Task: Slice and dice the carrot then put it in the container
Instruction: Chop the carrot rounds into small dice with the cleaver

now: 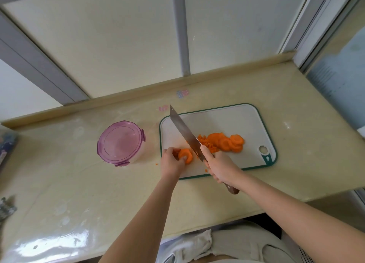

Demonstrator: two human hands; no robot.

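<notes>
A white cutting board (233, 120) with a green rim lies on the counter. My left hand (171, 160) holds a small stack of carrot slices (186, 155) at the board's near left. My right hand (221, 167) grips the wooden handle of a large knife (184, 132), whose blade points up and to the left, just right of that stack. More carrot slices (230, 143) lie in the middle of the board. A pile of diced carrot (206, 143) sits beside them. A round container with a purple lid (120, 141) stands left of the board, lid on.
The beige counter (79, 183) ends at a low back ledge (138, 96) under a window. Dark objects (6, 207) sit at the far left edge. A few carrot crumbs (157, 164) lie off the board's left side. The counter's near edge runs by my lap.
</notes>
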